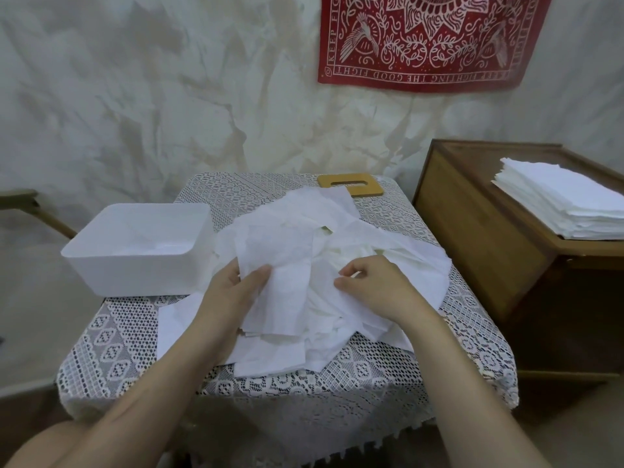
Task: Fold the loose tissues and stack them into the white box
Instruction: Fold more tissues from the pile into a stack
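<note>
— Where's everything?
— Tissues (pixel 304 244) heaped mid-counter (pixel 135 332), box (pixel 135 251) at their left.
— The hands?
— Left hand (pixel 233 288) pinches one sheet by its edge; right hand (pixel 374 285) lies curled on the heap, gripping nothing clearly.

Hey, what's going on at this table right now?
A person is sorting a heap of loose tissues on a lace-covered table. The left hand grips one sheet, while the right hand pinches at the pile. The white box at the left looks nearly empty.
</note>
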`<move>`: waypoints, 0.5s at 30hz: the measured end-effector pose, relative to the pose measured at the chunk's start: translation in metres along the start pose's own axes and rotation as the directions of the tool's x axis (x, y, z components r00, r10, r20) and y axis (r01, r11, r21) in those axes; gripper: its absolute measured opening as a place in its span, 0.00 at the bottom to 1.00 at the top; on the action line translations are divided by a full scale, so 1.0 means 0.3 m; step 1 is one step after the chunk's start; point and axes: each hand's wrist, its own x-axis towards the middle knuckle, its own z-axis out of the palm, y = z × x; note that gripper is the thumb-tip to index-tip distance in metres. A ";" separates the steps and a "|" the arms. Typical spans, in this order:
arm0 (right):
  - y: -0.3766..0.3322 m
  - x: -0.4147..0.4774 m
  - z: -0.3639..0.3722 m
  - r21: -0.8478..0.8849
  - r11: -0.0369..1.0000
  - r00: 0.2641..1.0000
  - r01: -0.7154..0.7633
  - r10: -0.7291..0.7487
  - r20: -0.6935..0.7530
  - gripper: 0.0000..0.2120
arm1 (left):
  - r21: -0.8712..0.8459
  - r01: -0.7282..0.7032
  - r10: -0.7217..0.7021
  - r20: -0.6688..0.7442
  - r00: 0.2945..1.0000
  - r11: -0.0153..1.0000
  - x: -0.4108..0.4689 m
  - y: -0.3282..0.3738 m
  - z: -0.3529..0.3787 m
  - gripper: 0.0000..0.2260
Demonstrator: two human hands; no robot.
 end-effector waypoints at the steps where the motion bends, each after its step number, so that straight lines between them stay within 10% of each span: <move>1: -0.003 0.003 -0.001 -0.005 1.000 1.000 0.003 -0.003 -0.007 0.05 | 0.002 -0.001 0.001 0.000 1.000 1.000 0.000 0.000 0.000 0.10; 9: -0.102 -0.079 -0.032 0.718 0.690 0.995 0.088 -0.022 -0.100 0.03 | -0.018 0.011 -0.011 -0.018 1.000 1.000 -0.005 0.002 0.024 0.09; 15: -0.180 -0.058 0.131 0.621 0.774 0.991 0.121 -0.061 -0.117 0.09 | -0.051 0.021 -0.017 0.085 0.996 0.998 -0.026 0.013 0.064 0.13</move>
